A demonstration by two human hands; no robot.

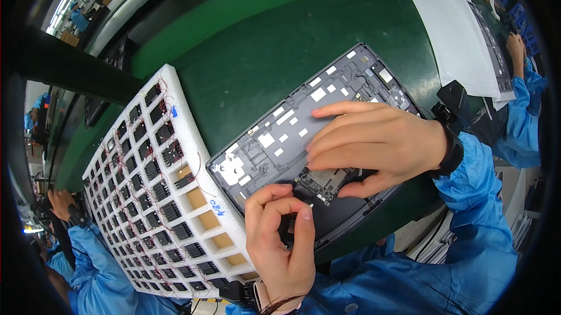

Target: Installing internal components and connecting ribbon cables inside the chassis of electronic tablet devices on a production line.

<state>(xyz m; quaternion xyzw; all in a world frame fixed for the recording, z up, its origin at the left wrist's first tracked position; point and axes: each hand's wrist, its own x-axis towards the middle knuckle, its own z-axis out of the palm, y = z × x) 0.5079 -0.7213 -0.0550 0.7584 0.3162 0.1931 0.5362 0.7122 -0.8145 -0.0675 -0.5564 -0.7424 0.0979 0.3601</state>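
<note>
A dark grey tablet back shell point(274, 122) with several white pads lies slanted on the green table. Within its lower part is a circuit board point(325, 182). My right hand point(380, 139) reaches over the board, fingertips at its upper left edge and thumb by its lower right edge. Just left of the board, my left hand point(280, 245) is closed in a pinch around a small black part point(286, 225), mostly hidden by the fingers. A tiny white tip point(311, 205) shows at the left fingertips.
Left of the shell stands a white foam tray point(187, 134) of black parts with thin wires; several near pockets have none. A white sheet point(456, 40) lies at the far right. Co-workers' hands are at the left point(61, 204) and right point(516, 52) edges.
</note>
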